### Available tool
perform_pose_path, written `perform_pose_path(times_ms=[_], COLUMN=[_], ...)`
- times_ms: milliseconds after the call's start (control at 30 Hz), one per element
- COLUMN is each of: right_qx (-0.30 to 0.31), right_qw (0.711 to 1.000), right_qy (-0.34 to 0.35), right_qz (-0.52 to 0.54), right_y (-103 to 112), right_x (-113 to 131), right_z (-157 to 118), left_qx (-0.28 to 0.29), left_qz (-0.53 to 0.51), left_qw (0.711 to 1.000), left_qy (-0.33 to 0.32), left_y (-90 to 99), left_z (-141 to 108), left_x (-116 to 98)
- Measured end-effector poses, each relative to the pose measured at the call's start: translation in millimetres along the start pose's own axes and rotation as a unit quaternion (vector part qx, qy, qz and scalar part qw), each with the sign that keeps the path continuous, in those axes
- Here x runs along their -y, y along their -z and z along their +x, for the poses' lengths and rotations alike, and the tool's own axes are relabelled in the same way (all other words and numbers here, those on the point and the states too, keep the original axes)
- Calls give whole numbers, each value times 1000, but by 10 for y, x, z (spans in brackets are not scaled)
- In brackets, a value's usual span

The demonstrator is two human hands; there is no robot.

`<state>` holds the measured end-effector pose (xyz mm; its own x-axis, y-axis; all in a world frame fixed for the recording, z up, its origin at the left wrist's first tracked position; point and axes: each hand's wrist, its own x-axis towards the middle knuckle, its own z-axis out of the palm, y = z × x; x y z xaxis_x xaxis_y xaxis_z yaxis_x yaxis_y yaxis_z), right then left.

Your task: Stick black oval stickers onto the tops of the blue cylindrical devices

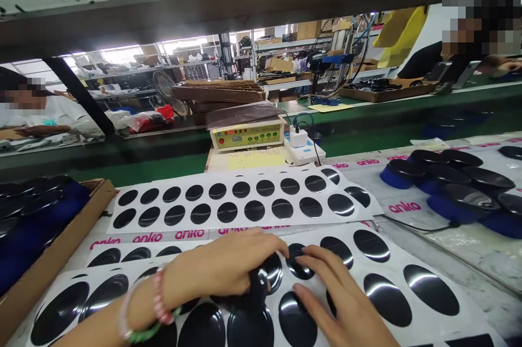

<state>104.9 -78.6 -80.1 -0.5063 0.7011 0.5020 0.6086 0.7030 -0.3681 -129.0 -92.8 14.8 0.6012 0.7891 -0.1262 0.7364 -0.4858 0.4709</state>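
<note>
The left hand (232, 260) is curled around a dark shiny piece (258, 288), gripping it just over the white sheet (359, 265) on the table (465, 249). Part of that piece is hidden by the fingers. The right hand (350, 303) is close beside it, with its fingers and thumb spread apart. Its fingertips are at a small black oval (299, 261) on the white sheet; I can't tell if they press on it. More big black ovals are all around both hands.

On the left wrist are pink beads (160, 295) and green beads (143, 333). Just past the hands is a back sheet (244, 200) with 2 rows of black ovals. Behind it is a cream control box (248, 135) with a red light, and beside that is a white plug (299, 138) on a power strip (304, 152).

Off to the left, a cardboard box (92, 203) holds blue and black round things (41, 216). On the right side, blue round pieces with black tops (460, 197) sit close together. Farther away, there is 1 person at each side.
</note>
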Motion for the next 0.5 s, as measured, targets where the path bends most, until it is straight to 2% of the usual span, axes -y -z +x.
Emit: perform_pose_path(times_ms=[33,100,200,267,333,400,433,500], right_qx=[13,20,32,40,45,45,42,34], right_qw=[1000,1000,999,999,998,998,998,999], right_qy=[11,7,-16,-25,-33,-34,-36,-39], right_qz=[-1,-10,-10,-9,-12,-13,-11,-7], right_y=[-18,-56,-90,-95,-96,-102,-109,-126], right_x=[34,59,28,1,-13,-18,-19,-23], right_z=[6,10,0,-11,-20,-28,-30,-32], left_qx=[36,71,90,92,87,53,18,-91], left_qz=[36,81,97,102,107,102,89,39], left_qw=[999,994,990,989,989,992,995,994], left_qy=[-7,-23,-54,-62,-61,-56,-51,-41], left_y=[-18,-38,-48,-42,-14,47,86,160], left_z=[119,316,467,460,346,115,-38,-377], left_x=[28,77,116,121,121,121,119,97])
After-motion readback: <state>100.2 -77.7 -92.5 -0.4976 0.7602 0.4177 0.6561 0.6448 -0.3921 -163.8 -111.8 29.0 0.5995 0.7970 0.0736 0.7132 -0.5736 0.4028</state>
